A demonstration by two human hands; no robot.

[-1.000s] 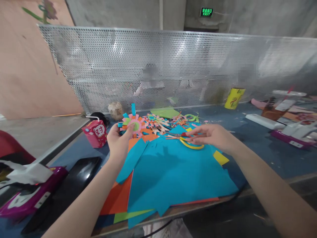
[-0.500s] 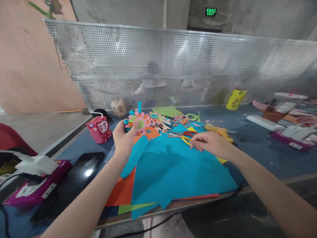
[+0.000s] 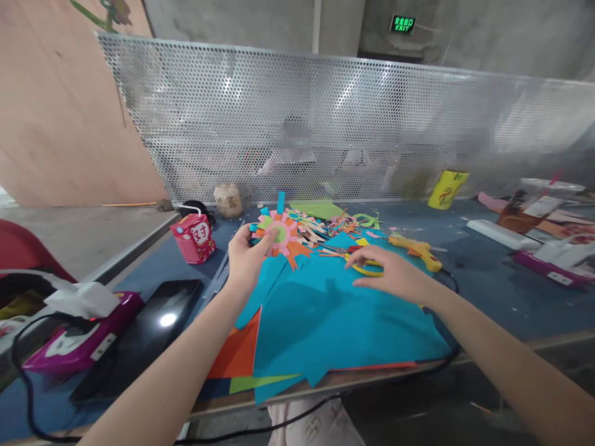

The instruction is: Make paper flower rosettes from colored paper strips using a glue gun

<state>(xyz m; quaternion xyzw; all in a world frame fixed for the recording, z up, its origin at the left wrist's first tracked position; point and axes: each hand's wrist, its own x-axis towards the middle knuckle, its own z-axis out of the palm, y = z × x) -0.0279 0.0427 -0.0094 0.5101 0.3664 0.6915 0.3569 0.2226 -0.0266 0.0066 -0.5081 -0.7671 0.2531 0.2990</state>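
Observation:
Between the thumb and fingers of my left hand (image 3: pixel 248 257) is a paper flower (image 3: pixel 282 233), with a green centre, a pink fringed ring, and blue and orange strips sticking out around it. My right hand (image 3: pixel 390 271) hovers over the blue paper (image 3: pixel 320 328), its fingers apart and curved downward with nothing visibly held. Just beyond those fingers lie scissors (image 3: pixel 369 267) with yellow handles, partly hidden by the hand. Whether the fingers touch them I cannot tell. Cut paper scraps and fringed pieces (image 3: pixel 346 224) are heaped behind the flower.
A yellow glue gun (image 3: pixel 421 251) lies to the right, beyond my right hand. On the left are a red drink carton (image 3: pixel 193 238), a jar (image 3: pixel 228 200), a black phone or tablet (image 3: pixel 144 334) and a purple power strip (image 3: pixel 83 341). A perforated metal screen (image 3: pixel 260 111) borders the table's back.
My right hand has opened its fingers, which were bunched beside the scissors' handles. My left hand keeps the paper flower, now turned more face-on. The view has shifted slightly.

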